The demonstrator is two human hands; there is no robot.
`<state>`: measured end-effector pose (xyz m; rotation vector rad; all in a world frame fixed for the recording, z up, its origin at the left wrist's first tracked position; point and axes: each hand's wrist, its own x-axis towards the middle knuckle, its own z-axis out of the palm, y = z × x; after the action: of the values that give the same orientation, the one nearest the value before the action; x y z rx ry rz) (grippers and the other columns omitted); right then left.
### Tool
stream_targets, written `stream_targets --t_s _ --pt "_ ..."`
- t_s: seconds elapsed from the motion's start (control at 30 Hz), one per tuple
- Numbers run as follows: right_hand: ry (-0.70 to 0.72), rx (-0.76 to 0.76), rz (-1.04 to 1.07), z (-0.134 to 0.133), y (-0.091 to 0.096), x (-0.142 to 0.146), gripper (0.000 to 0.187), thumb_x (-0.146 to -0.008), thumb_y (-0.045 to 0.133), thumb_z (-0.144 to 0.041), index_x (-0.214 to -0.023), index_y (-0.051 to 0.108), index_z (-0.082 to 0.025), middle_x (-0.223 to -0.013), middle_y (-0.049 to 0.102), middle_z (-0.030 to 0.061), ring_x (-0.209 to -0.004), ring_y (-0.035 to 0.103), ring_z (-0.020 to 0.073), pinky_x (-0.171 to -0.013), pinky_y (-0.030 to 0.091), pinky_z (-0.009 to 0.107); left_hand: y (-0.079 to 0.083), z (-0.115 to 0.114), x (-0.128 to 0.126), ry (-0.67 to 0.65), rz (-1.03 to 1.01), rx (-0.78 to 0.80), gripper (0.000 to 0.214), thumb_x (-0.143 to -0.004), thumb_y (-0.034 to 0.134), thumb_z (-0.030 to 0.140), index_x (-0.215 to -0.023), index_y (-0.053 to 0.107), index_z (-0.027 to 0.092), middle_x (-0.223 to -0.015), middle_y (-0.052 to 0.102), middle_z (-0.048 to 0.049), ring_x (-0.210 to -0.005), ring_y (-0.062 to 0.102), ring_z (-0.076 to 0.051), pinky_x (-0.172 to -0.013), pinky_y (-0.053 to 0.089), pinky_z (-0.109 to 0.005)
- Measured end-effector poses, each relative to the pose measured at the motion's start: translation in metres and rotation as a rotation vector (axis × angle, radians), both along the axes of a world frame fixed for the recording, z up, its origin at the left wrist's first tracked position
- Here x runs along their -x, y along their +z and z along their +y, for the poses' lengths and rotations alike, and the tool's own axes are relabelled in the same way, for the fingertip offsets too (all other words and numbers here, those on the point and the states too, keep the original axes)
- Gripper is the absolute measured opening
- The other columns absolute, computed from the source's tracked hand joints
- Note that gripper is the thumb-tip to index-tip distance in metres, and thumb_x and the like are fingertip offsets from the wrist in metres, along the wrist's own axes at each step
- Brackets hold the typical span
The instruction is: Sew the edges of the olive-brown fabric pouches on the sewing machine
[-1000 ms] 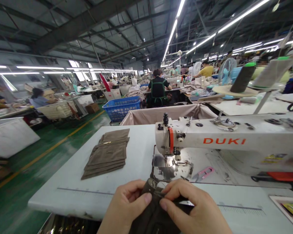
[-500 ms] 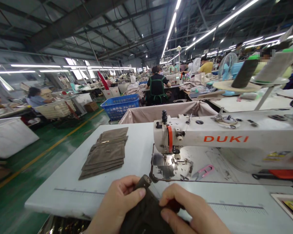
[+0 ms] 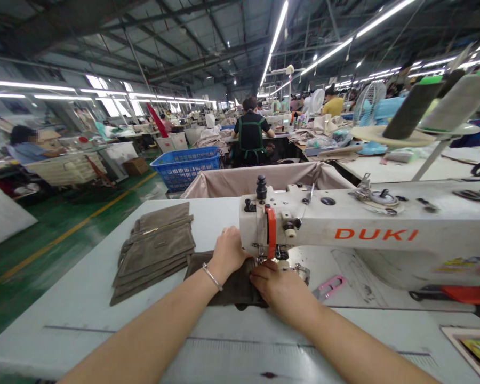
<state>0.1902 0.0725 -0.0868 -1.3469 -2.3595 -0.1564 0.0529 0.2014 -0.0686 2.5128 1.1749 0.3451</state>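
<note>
A dark olive-brown fabric piece (image 3: 234, 282) lies flat on the table, its right edge at the needle area of the white sewing machine (image 3: 376, 232). My left hand (image 3: 230, 250) grips the fabric's far part, left of the machine head, fingers curled. My right hand (image 3: 278, 285) pinches its right edge just in front of the presser foot, which is mostly hidden behind the fingers. Left of the fabric sits a stack of similar brown fabric pieces (image 3: 156, 250), the top one with a zipper. Pink thread snips (image 3: 331, 288) lie on the machine bed, right of my right hand.
A ruler strip (image 3: 232, 344) runs along the table's front. Behind the table stand a pink cloth-lined bin (image 3: 220, 181) and a blue basket (image 3: 184, 168). Thread cones (image 3: 414, 109) rise at the right. A co-worker (image 3: 252, 130) sits ahead, facing away.
Both hands have moved forward with the fabric, from the table's front edge to under the machine head. The fabric now lies flat there. The view has shifted slightly.
</note>
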Motion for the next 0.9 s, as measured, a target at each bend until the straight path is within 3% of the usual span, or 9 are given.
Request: stream_targets --t_s 0.1,0.2,0.4,0.57,0.9 --pt "-0.023 0.002 -0.005 -0.003 -0.001 -0.017 0.022 -0.091 0.056 -0.004 -0.101 0.071 -0.017 -0.098 0.072 0.0084 -0.095 0.066 0.0215 -0.086 0.052 0.033 -0.008 -0.006 -0.009 -0.013 -0.023 -0.078 0.022 -0.097 0.059 0.033 -0.111 0.064 0.017 -0.118 0.064 -0.0083 -0.107 0.062 -0.023 -0.095 0.050 -0.045" --pt "-0.009 -0.019 0.011 -0.016 -0.010 -0.023 0.025 -0.090 0.059 -0.006 -0.110 0.070 -0.015 -0.105 0.073 0.0084 -0.096 0.066 0.0210 -0.088 0.053 0.033 -0.016 -0.029 0.003 -0.060 -0.042 -0.130 0.014 -0.096 0.058 0.022 -0.103 0.067 0.014 -0.109 0.067 -0.0099 -0.107 0.062 -0.026 -0.098 0.049 -0.048" --pt "0.005 -0.065 0.065 -0.025 -0.022 -0.018 0.028 -0.090 0.058 -0.005 -0.116 0.068 -0.010 -0.108 0.072 0.0098 -0.098 0.066 0.0226 -0.087 0.055 0.036 -0.015 -0.065 0.034 -0.267 -0.041 -0.159 0.033 -0.097 0.052 0.013 -0.128 0.060 0.022 -0.134 0.060 -0.0061 -0.127 0.052 -0.022 -0.112 0.040 -0.041" --pt "0.047 -0.102 0.079 -0.027 -0.017 -0.015 0.025 -0.091 0.053 -0.006 -0.111 0.068 -0.010 -0.098 0.073 0.0081 -0.088 0.067 0.0205 -0.079 0.055 0.034 -0.011 -0.064 0.039 -0.415 0.043 -0.230 0.039 -0.097 0.045 0.009 -0.134 0.054 0.019 -0.135 0.061 -0.0072 -0.129 0.052 -0.022 -0.113 0.040 -0.041" --pt "0.080 -0.151 0.089 -0.029 -0.017 -0.007 0.025 -0.088 0.054 -0.005 -0.107 0.069 -0.007 -0.102 0.073 0.0096 -0.088 0.065 0.0216 -0.076 0.056 0.034 -0.008 -0.055 0.047 -0.417 -0.052 -0.064 0.037 -0.096 0.049 0.010 -0.131 0.056 0.021 -0.135 0.059 -0.0034 -0.126 0.049 -0.021 -0.111 0.041 -0.041"
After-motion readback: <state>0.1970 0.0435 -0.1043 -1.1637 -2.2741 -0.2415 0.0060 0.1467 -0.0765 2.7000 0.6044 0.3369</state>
